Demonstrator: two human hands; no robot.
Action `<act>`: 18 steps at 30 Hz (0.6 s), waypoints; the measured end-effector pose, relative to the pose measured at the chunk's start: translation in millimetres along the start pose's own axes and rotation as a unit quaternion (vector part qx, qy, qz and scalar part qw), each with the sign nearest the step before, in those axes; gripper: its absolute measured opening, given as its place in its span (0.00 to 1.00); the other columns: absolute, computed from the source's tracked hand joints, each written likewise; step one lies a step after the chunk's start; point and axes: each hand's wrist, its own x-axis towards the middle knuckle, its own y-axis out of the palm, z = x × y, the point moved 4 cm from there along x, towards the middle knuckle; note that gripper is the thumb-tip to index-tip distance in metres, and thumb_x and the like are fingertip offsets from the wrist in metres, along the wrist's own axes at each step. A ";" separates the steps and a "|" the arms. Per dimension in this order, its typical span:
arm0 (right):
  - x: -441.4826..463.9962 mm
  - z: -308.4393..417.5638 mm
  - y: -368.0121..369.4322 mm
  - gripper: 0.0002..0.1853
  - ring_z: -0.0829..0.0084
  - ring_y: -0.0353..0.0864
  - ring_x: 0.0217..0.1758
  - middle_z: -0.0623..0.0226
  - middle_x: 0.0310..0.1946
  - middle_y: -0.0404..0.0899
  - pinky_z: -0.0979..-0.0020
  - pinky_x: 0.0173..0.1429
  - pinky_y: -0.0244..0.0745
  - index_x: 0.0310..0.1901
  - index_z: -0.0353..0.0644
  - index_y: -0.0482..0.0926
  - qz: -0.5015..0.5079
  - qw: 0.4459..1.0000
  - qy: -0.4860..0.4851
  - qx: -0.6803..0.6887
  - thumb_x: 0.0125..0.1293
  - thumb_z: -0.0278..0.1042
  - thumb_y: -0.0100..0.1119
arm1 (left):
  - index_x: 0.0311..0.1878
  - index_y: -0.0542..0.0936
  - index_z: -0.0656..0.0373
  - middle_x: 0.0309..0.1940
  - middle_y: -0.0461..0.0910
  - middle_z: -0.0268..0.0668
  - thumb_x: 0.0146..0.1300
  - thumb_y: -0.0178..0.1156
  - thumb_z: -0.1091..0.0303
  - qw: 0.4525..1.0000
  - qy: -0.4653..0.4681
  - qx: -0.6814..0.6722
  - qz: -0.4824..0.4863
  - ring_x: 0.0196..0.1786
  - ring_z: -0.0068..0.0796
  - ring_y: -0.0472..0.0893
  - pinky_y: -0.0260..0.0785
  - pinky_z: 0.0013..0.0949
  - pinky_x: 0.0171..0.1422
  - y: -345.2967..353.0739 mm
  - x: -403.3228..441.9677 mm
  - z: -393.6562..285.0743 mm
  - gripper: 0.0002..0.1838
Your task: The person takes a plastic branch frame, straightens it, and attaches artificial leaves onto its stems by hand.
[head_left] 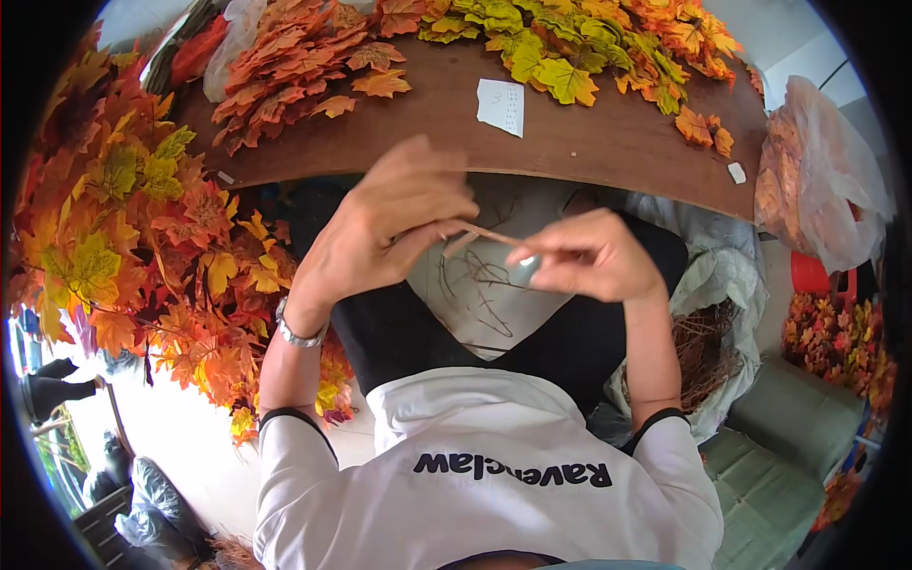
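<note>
Above the dark trouser legs, one thin brown strip stretches between the person's two hands, tilted slightly down toward the right one. The left hand pinches one end in its fingertips, its upper fingers blurred; the right hand appears to grip the other end between thumb and forefinger, where one pale, shiny object also shows, too small to identify. The step in hand looks like drawing or working the strip taut, and the next move would call for a firm pinch at both ends and an even pull. Below the hands lie several thin twigs, overlapping too much to count surely. One metal wristwatch is on the left wrist. To the right stands one pale sack holding brown stems, uncountable. Beyond, the brown tabletop bears one paper note and many leaves in red-orange, yellow-green and orange, far too many to number. One clear plastic bag hangs or rests at its right end.
</note>
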 end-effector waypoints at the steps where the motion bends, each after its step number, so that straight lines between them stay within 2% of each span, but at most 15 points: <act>1: 2.8 -9.3 -11.2 0.10 0.87 0.68 0.22 0.73 0.22 0.77 0.82 0.26 0.62 0.38 0.37 0.81 -0.058 0.997 -0.043 -0.022 0.53 0.26 0.63 | 0.43 0.79 0.61 0.37 0.79 0.37 0.55 0.57 0.76 0.976 -0.163 -0.140 0.035 0.44 0.30 0.75 0.64 0.33 0.54 2.6 -9.2 4.6 0.11; 2: 3.3 -13.8 -21.6 0.08 0.84 0.71 0.23 0.71 0.24 0.78 0.81 0.28 0.65 0.36 0.36 0.81 -0.089 0.994 0.057 -0.011 0.54 0.26 0.62 | 0.42 0.79 0.62 0.33 0.79 0.37 0.57 0.57 0.75 0.905 -0.318 -0.273 0.069 0.38 0.23 0.77 0.67 0.28 0.48 8.9 -24.0 2.6 0.10; 4: 22.0 -5.0 -30.3 0.09 0.77 0.74 0.30 0.68 0.24 0.78 0.78 0.37 0.68 0.36 0.37 0.81 -0.096 0.989 0.009 -0.116 0.50 0.22 0.61 | 0.44 0.78 0.63 0.32 0.79 0.35 0.61 0.55 0.72 0.875 -0.301 -0.377 0.044 0.30 0.15 0.71 0.64 0.20 0.36 21.7 -39.2 0.5 0.10; 5: 31.6 -7.5 -28.9 0.09 0.75 0.74 0.30 0.68 0.25 0.78 0.76 0.38 0.68 0.36 0.39 0.82 -0.103 0.985 -0.039 -0.136 0.50 0.24 0.62 | 0.47 0.77 0.63 0.24 0.74 0.30 0.63 0.54 0.68 0.898 -0.249 -0.361 0.026 0.25 0.14 0.64 0.59 0.20 0.29 28.7 -42.8 -3.3 0.12; 6: 41.8 -14.9 -24.2 0.09 0.73 0.75 0.31 0.68 0.27 0.79 0.75 0.39 0.69 0.36 0.41 0.82 -0.109 0.978 -0.087 -0.158 0.51 0.26 0.62 | 0.49 0.76 0.65 0.17 0.63 0.27 0.64 0.53 0.64 0.874 -0.241 -0.419 0.050 0.21 0.16 0.57 0.51 0.23 0.24 33.0 -48.0 -2.6 0.16; 8: 57.9 -28.8 -12.9 0.09 0.70 0.75 0.33 0.68 0.29 0.79 0.72 0.41 0.70 0.36 0.44 0.82 -0.130 0.961 -0.148 -0.193 0.51 0.28 0.63 | 0.48 0.75 0.71 0.15 0.55 0.25 0.66 0.50 0.60 0.728 -0.292 -0.619 -0.029 0.19 0.17 0.52 0.46 0.24 0.23 49.8 -64.8 5.5 0.20; 10: 71.0 -38.9 0.0 0.09 0.68 0.75 0.35 0.68 0.30 0.79 0.70 0.43 0.69 0.36 0.45 0.82 -0.158 0.947 -0.177 -0.219 0.50 0.30 0.63 | 0.47 0.74 0.74 0.14 0.57 0.26 0.66 0.49 0.59 0.706 -0.264 -0.656 -0.043 0.17 0.17 0.55 0.49 0.23 0.22 55.5 -71.5 7.1 0.22; 11: 75.7 -41.4 6.7 0.08 0.67 0.75 0.37 0.67 0.32 0.78 0.70 0.44 0.69 0.35 0.44 0.82 -0.156 0.951 -0.155 -0.216 0.51 0.31 0.63 | 0.46 0.73 0.76 0.13 0.58 0.27 0.66 0.48 0.58 0.694 -0.250 -0.673 -0.051 0.16 0.17 0.56 0.51 0.22 0.21 55.8 -73.8 7.5 0.23; 14: 89.1 -46.1 22.1 0.08 0.68 0.74 0.39 0.67 0.31 0.78 0.70 0.45 0.69 0.34 0.43 0.82 -0.144 0.976 -0.106 -0.128 0.51 0.31 0.63 | 0.44 0.73 0.77 0.12 0.63 0.29 0.66 0.48 0.60 0.724 -0.234 -0.647 -0.052 0.15 0.16 0.62 0.58 0.21 0.19 44.2 -70.7 0.2 0.22; 15: 89.8 -51.7 21.8 0.08 0.72 0.73 0.43 0.68 0.31 0.78 0.73 0.47 0.68 0.35 0.43 0.82 -0.101 0.984 -0.092 -0.113 0.50 0.26 0.63 | 0.41 0.74 0.77 0.11 0.65 0.31 0.65 0.49 0.62 0.725 -0.216 -0.650 -0.081 0.12 0.18 0.66 0.63 0.21 0.17 36.7 -70.2 3.8 0.20; 17: 87.0 -49.8 21.5 0.06 0.71 0.73 0.43 0.69 0.30 0.78 0.73 0.47 0.68 0.32 0.43 0.82 -0.058 0.981 -0.104 -0.153 0.50 0.26 0.63 | 0.35 0.74 0.75 0.08 0.62 0.29 0.65 0.49 0.62 0.751 -0.202 -0.606 -0.167 0.09 0.18 0.64 0.57 0.21 0.12 13.0 -72.8 11.9 0.19; 18: 85.2 -50.2 20.5 0.05 0.71 0.73 0.43 0.69 0.30 0.78 0.73 0.47 0.68 0.31 0.43 0.82 -0.036 0.978 -0.111 -0.172 0.50 0.26 0.63 | 0.30 0.72 0.70 0.08 0.60 0.27 0.65 0.47 0.64 0.734 -0.164 -0.631 -0.190 0.08 0.17 0.63 0.57 0.22 0.09 -3.1 -73.3 12.6 0.16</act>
